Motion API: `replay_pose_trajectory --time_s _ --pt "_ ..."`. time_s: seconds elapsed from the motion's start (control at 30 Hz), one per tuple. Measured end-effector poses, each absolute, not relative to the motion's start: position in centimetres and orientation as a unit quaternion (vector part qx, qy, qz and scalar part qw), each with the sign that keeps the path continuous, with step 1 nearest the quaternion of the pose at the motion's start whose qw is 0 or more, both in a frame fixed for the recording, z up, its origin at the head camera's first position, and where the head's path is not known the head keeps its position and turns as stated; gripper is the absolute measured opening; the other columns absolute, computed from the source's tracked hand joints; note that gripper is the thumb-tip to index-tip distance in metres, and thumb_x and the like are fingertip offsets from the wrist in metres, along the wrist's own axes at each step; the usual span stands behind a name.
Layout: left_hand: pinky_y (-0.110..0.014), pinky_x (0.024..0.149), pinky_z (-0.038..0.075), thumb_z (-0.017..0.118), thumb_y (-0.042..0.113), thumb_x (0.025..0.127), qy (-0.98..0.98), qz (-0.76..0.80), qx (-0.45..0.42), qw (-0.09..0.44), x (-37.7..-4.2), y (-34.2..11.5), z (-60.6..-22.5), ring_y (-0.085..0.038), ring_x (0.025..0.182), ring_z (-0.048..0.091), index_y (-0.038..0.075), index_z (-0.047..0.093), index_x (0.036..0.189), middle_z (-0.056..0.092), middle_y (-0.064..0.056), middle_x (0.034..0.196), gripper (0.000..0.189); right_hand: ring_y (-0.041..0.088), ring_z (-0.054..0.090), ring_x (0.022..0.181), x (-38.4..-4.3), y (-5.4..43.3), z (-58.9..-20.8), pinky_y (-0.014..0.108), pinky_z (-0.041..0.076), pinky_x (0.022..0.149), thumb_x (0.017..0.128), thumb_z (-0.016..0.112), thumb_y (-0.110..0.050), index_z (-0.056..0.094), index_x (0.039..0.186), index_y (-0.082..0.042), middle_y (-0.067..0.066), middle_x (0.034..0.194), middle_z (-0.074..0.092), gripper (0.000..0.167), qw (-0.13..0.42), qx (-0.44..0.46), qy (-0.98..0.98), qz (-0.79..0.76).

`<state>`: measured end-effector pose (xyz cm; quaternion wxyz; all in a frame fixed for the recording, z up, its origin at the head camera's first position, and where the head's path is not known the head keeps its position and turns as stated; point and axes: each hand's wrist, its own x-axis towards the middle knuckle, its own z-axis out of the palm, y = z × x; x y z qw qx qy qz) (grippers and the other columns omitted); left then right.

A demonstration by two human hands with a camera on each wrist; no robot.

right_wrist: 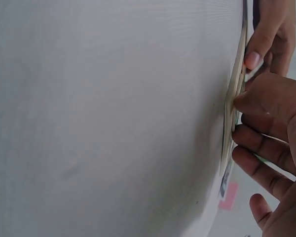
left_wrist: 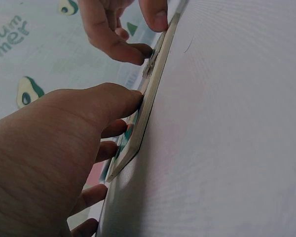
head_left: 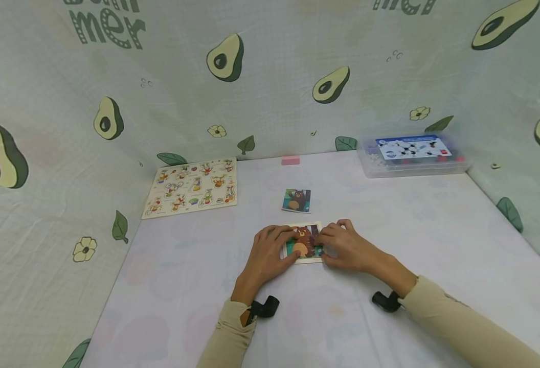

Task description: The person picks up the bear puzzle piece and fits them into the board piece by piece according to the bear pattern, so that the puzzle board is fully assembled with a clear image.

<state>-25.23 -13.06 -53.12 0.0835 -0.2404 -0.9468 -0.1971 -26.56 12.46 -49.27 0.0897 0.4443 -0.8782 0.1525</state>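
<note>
A small wooden bear puzzle (head_left: 303, 243) with a pale frame lies on the table between both hands. My left hand (head_left: 270, 253) rests on its left side, thumb (left_wrist: 123, 101) on the near part and fingers across the face. From the right, my right hand (head_left: 345, 248) pinches a thin puzzle piece (left_wrist: 150, 64) at the board's right side. That piece stands slightly raised in the left wrist view; its picture is mostly hidden by the fingers. Just beyond the puzzle lies a square bear picture (head_left: 296, 200).
A wooden board with small painted figures (head_left: 192, 186) lies at the back left. A pink block (head_left: 290, 160) sits at the back edge. At the back right stands a clear plastic case (head_left: 412, 156) with a molecule label. Avocado-print cloth hangs behind.
</note>
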Motion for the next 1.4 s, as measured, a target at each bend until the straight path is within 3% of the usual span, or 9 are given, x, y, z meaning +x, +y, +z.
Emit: replay_pose_trajectory --time_s 0.2,0.67,0.9,1.13,1.3,1.4 --pt "-0.049 0.11 0.03 0.061 0.053 0.095 -0.948 -0.193 -0.238 0.081 -25.3 -12.9 -53.0 -0.024 0.133 0.041 0.029 0.064 0.131 0.053 0.007 0.142 0.043 0.019 0.058 0.104 -26.6 12.5 -48.7 0.053 0.035 0.091 0.085 0.079 -0.023 0.077 0.104 -0.017 -0.002 0.108 0.068 0.02 0.064 0.446 -0.882 0.135" --pt "-0.05 0.111 0.029 0.063 0.05 0.095 -0.945 -0.216 -0.236 0.069 -25.5 -12.6 -52.7 -0.025 0.134 0.04 0.026 0.064 0.131 0.052 0.006 0.142 0.043 0.019 0.061 0.1 -26.1 12.7 -49.0 0.051 0.037 0.084 0.084 0.082 -0.017 0.081 0.096 -0.015 -0.002 0.104 0.068 0.013 0.1 0.437 -0.882 0.143" --pt "-0.05 0.111 0.028 0.063 0.05 0.095 -0.947 -0.215 -0.231 0.062 -25.4 -12.6 -52.6 -0.025 0.135 0.039 0.027 0.063 0.132 0.052 0.007 0.143 0.044 0.02 0.058 0.102 -25.5 12.4 -48.9 0.058 0.034 0.089 0.082 0.084 -0.017 0.082 0.094 -0.017 -0.004 0.1 0.068 0.013 0.109 0.41 -0.894 0.145" --pt "-0.051 0.11 0.03 0.064 0.05 0.095 -0.945 -0.214 -0.236 0.073 -25.4 -12.8 -52.8 -0.025 0.134 0.041 0.027 0.064 0.13 0.053 0.006 0.142 0.042 0.019 0.06 0.101 -25.4 12.7 -48.7 0.057 0.034 0.087 0.083 0.083 -0.016 0.082 0.097 -0.015 -0.003 0.103 0.069 0.015 0.1 0.424 -0.888 0.144" --pt "-0.052 0.109 0.031 0.065 0.048 0.094 -0.944 -0.213 -0.238 0.087 -25.2 -13.0 -53.0 -0.026 0.133 0.042 0.027 0.065 0.13 0.054 0.005 0.141 0.041 0.02 0.059 0.1 -25.5 12.5 -48.9 0.057 0.035 0.087 0.083 0.082 -0.021 0.082 0.094 -0.016 -0.002 0.104 0.07 0.012 0.122 0.453 -0.873 0.135" --pt "-0.052 0.109 0.031 0.066 0.048 0.094 -0.943 -0.217 -0.239 0.085 -25.2 -12.8 -53.1 -0.026 0.133 0.042 0.027 0.065 0.129 0.054 0.005 0.141 0.041 0.021 0.059 0.105 -25.5 12.7 -49.1 0.056 0.035 0.087 0.084 0.081 -0.021 0.081 0.1 -0.017 -0.002 0.11 0.071 0.017 0.131 0.458 -0.871 0.116"
